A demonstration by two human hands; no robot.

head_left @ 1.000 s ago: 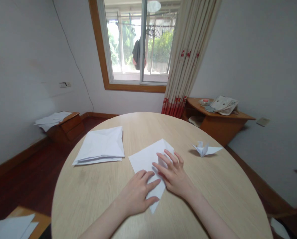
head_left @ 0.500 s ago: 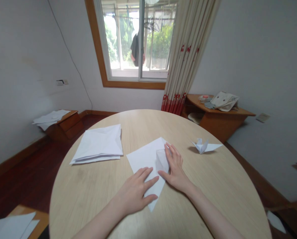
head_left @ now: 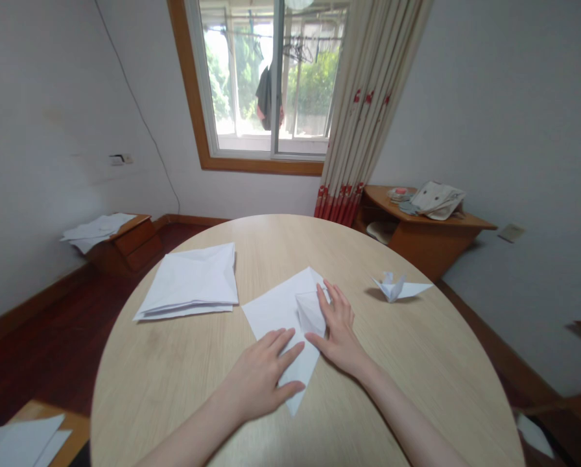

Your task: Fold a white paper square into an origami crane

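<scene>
A white sheet of paper (head_left: 273, 311) lies in the middle of the round wooden table (head_left: 174, 383), folded into a triangle. My left hand (head_left: 261, 376) rests flat on its near corner, fingers spread. My right hand (head_left: 336, 324) has its fingers stretched along the sheet's right edge, where a small corner flap (head_left: 310, 312) stands lifted against the fingertips; whether the thumb pinches the flap I cannot tell. A folded paper crane (head_left: 395, 287) sits on the table to the right, apart from both hands.
A stack of white sheets (head_left: 190, 282) lies at the table's left. A low cabinet (head_left: 125, 240) with papers stands by the left wall. A wooden side table (head_left: 426, 227) with a bag stands at the right. Window and curtain are behind. More paper lies on a surface at the lower left (head_left: 18, 441).
My right hand slid from lying flat on the sheet to its right edge, and the corner flap rose and moved left. My left hand stayed in place.
</scene>
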